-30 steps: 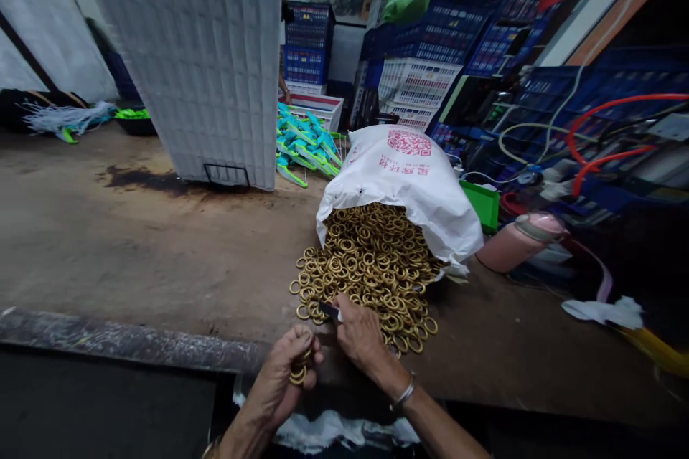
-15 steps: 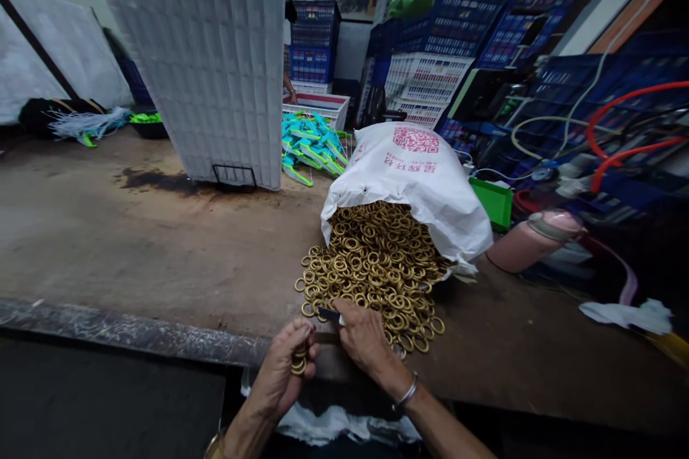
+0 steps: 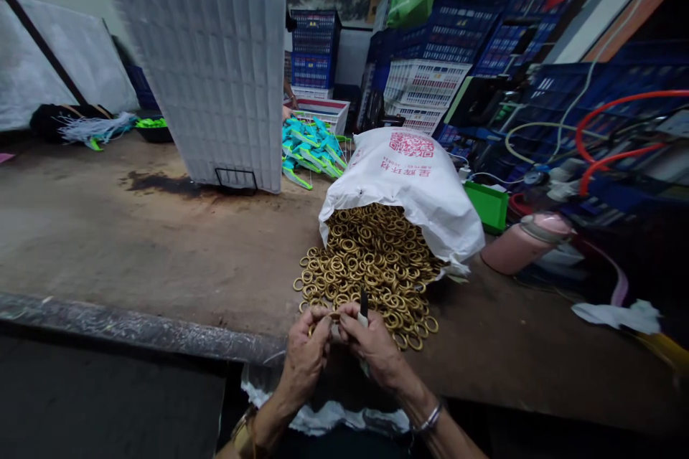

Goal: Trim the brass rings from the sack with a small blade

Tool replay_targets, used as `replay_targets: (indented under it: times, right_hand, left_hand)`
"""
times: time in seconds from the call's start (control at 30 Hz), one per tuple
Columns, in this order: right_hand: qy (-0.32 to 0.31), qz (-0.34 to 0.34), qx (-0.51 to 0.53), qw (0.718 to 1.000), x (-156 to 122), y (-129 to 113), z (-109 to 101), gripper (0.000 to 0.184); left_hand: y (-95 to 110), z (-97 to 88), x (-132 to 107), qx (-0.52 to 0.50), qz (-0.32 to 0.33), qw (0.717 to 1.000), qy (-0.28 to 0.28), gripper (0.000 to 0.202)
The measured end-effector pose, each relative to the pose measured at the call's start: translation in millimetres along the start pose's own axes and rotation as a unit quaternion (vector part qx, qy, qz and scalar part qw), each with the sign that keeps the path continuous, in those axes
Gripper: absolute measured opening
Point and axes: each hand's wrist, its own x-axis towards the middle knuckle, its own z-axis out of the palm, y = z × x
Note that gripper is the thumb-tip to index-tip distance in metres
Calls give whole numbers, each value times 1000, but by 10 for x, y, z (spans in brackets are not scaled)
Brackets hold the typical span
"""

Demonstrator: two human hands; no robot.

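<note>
A heap of brass-coloured rings (image 3: 371,265) spills from a white sack (image 3: 409,179) lying on the brown table (image 3: 161,244). Just in front of the heap my two hands meet at the table's near edge. My left hand (image 3: 306,355) is closed, its fingertips pinching rings. My right hand (image 3: 371,344) is closed on a small dark tool (image 3: 364,303) that points up between its fingers, and its fingertips touch those of the left hand.
A white grid panel (image 3: 215,79) stands upright on the table behind. Teal and green plastic pieces (image 3: 309,147) lie beside it. Blue and white crates (image 3: 430,50) stack at the back. A pink bottle (image 3: 525,240), a green box (image 3: 489,204) and hoses sit right.
My hands came together: the left rose from the edge toward the right. The dark tool swung from lying flat leftward to pointing up. The view shifted slightly.
</note>
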Motion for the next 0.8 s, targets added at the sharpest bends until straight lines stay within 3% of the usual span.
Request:
replay_targets:
  times: [0.2,0.3,0.37,0.5,0.57,0.7,0.8]
  right_hand:
    - [16,-44,-142,989,10,1,-42,28]
    - [15,-26,-157,987,6,-2,-41,30]
    - [20,-23,-161,987,2,13,-42,30]
    - [39,-21,-181,982,-16,57,-47,28]
    - [31,-16,-179,983,-30,77,-49,27]
    - [10,-22,-172,985,-58,111,-76,29]
    - [35,-63,-273,959,-92,136,-118,25]
  left_hand:
    - [22,-18,-35,76,137,987,45,12]
    - [4,-12,-54,108,156,981,36,9]
    - [-11,-5,-64,106,130,986,12,12]
    - [-23,-1,-89,37,-33,996,-80,25]
    - [-21,-3,-108,-10,-82,990,-112,29]
    - [-24,-5,-145,-59,-89,986,-127,31]
    - [-40,-6,-155,-55,-92,987,-117,30]
